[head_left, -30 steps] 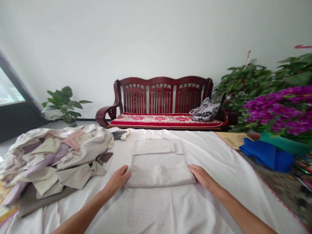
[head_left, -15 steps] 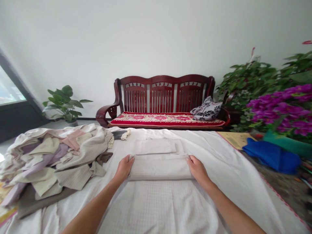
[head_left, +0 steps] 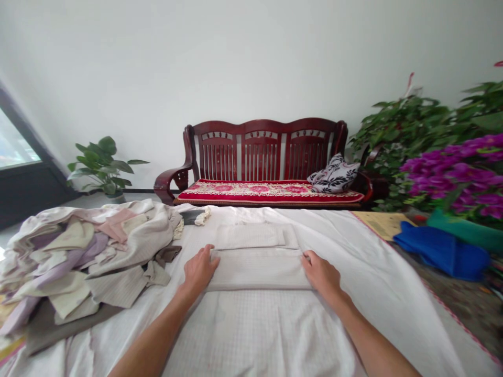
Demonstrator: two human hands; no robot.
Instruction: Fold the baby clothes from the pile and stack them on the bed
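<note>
Left hand (head_left: 199,269) and right hand (head_left: 323,273) bracketing pale cloth (head_left: 255,272)

White sheet (head_left: 381,293) is covering the work surface; a heap of clothes (head_left: 113,251) is sitting on it at left, well apart from the cloth. Pale cloth is lying mid-sheet, directly in front of the person, its near part doubled into a flat band, a flatter folded panel (head_left: 247,236) lying just beyond.

Right hand is nearly closing, thumb and finger seemingly pinching the band's right edge. Left hand is resting at the left edge, fingers loosely bent; can't tell whether it's gripping.

Step in hand, judging by the pose: laying or squaring a fold. Next move is probably calling for keeping both edges level and smoothing the band before any further turn.

Hidden stuff: checked fabric (head_left: 239,330) in front is running out of view at the bottom; can't tell if it's belonging to the same piece. Layers inside the heap are mostly covering each other. Band's layer count isn't showing. Left fingertips' underside is staying unseen.
</note>
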